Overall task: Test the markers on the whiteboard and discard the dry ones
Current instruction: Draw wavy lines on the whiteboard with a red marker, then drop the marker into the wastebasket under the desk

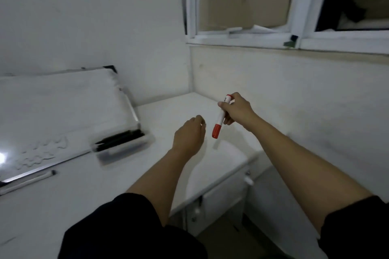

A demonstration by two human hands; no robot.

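White desk, whiteboard lying on it, clear marker box beside, one marker alongside

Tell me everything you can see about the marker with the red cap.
The marker has a white barrel with a red cap on its lower end and a red band near its top. It looks like plastic. It hangs nearly upright, slightly tilted, cap down, above the white desk, touching nothing but the right hand, whose fingers grip its upper half.
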